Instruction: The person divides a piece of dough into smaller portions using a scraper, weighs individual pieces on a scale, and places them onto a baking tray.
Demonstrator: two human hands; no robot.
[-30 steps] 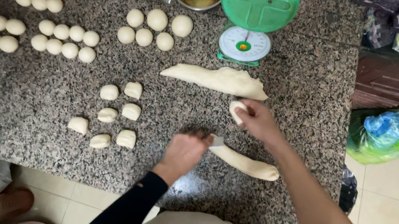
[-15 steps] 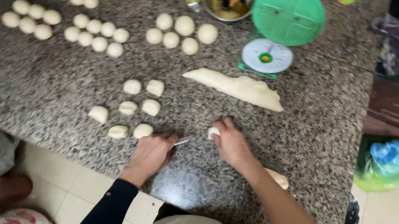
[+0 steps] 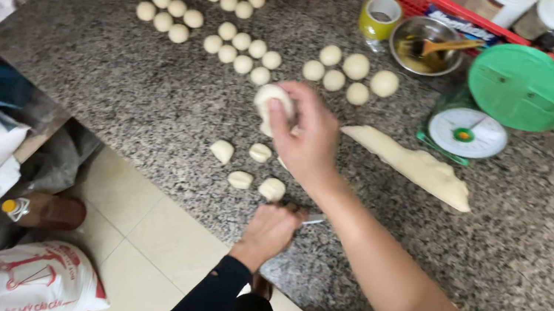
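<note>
My right hand is raised over the granite counter, its fingers closed on a pale lump of dough. Just below and left of it lie several cut dough pieces. My left hand rests at the counter's near edge, closed on a small metal blade that sticks out to the right. A long flattened strip of dough lies to the right of my right hand.
Rows of small dough balls and larger ones sit farther back. A green kitchen scale, a metal bowl with a spoon, a yellow-green cup and a red basket stand at the back. Bags and a bottle lie on the floor.
My right hand has lifted a dough lump and carried it left, over the cut pieces. My left hand stays at the counter's edge with the blade. The view has shifted.
</note>
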